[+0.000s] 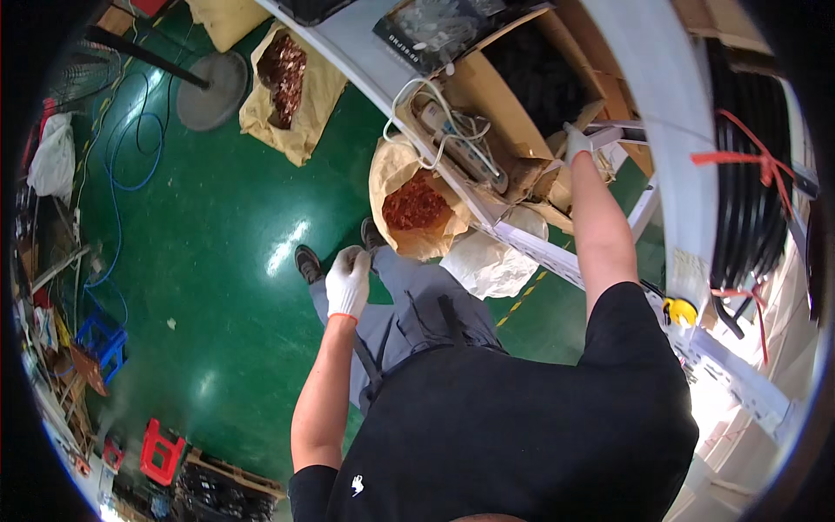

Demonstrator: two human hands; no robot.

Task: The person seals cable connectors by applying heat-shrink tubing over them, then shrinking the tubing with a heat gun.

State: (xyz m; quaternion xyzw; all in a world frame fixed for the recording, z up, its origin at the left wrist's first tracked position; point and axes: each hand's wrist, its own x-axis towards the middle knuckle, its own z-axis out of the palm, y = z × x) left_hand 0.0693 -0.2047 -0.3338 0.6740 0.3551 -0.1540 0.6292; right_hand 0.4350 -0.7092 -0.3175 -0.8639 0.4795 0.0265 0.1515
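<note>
My right arm stretches out to the shelf, and the white-gloved right hand [577, 143] is at the near right corner of an open cardboard box [493, 96]. Dark pieces [539, 78] fill that box; their kind is too dim to tell. The right fingers are small and partly hidden, so their grip is unclear. In front of my legs, above the floor, is my left hand [348, 283], also in a white glove. Its fingers are curled closed, and whatever they may hold is hidden.
Beside the box on the shelf lies a power strip [461, 143] with a looped white cable. Below the shelf edge stands a paper sack [391, 178] of reddish-brown bits; another open sack [317, 109] lies farther off. Coiled black tubing [752, 165] hangs at right.
</note>
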